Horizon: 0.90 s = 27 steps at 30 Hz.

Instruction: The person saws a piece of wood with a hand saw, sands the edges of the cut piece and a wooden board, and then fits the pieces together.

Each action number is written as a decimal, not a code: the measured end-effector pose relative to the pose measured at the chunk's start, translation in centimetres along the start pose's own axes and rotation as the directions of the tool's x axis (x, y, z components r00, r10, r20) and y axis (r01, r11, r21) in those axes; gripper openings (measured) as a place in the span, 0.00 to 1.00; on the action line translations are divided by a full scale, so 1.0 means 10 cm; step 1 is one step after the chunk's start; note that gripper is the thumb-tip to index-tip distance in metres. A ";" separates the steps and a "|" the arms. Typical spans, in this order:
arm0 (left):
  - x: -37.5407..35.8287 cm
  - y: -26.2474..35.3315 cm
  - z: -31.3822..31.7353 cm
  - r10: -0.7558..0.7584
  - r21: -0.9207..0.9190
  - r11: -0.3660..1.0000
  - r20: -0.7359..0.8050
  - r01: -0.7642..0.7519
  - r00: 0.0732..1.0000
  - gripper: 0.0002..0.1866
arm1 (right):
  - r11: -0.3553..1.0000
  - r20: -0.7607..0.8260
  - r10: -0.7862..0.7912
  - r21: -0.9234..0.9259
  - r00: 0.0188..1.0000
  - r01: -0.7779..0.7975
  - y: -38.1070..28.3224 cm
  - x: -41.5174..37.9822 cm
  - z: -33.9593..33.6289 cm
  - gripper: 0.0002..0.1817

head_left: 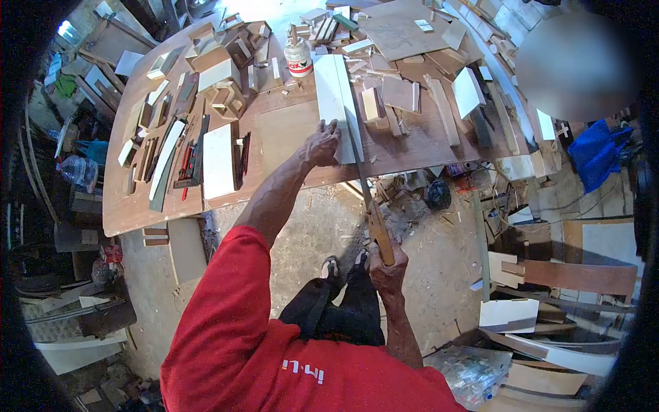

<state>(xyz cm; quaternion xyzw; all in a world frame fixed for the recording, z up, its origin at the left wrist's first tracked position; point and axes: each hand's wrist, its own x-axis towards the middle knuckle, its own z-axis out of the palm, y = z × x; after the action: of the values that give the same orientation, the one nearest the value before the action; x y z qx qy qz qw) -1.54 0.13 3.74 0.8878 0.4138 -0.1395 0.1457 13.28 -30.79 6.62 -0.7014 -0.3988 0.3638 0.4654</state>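
My right hand (388, 269) is wrapped round the wooden handle of a handsaw (377, 230). The saw's narrow blade runs up and away from me, along the right part of a long white board (331, 89). A lengthwise line or gap shows in the board towards its right side. My left hand (321, 144) presses on the board's near left part with bent fingers, holding it against the table. The board lies lengthwise away from me, its near end at the table's front edge.
Around the board on the wooden table (285, 130) lie several wood offcuts (401, 94). A white jar with a red label (298, 58) stands beyond my left hand. A white panel (219, 160) and dark tools lie to the left. Scrap boards (508, 316) are piled at the lower right.
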 end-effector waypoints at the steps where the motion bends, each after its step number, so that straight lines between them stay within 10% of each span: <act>1: 0.02 0.01 -0.01 0.026 0.066 0.998 -0.008 -0.025 1.000 0.56 | 0.999 0.015 0.024 -0.028 1.000 -0.023 0.02 0.00 0.00 0.12; 27: 0.16 -0.01 0.10 0.045 0.194 0.980 -0.031 -0.038 0.999 0.57 | 0.987 -0.025 -0.020 -0.158 1.000 0.015 -0.33 -0.16 -0.02 0.23</act>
<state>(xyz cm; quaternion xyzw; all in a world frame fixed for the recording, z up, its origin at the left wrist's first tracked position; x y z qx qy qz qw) -0.74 0.87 2.19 0.9085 0.3821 -0.1603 0.0542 12.04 -31.42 10.00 -0.7372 -0.4263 0.3178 0.4169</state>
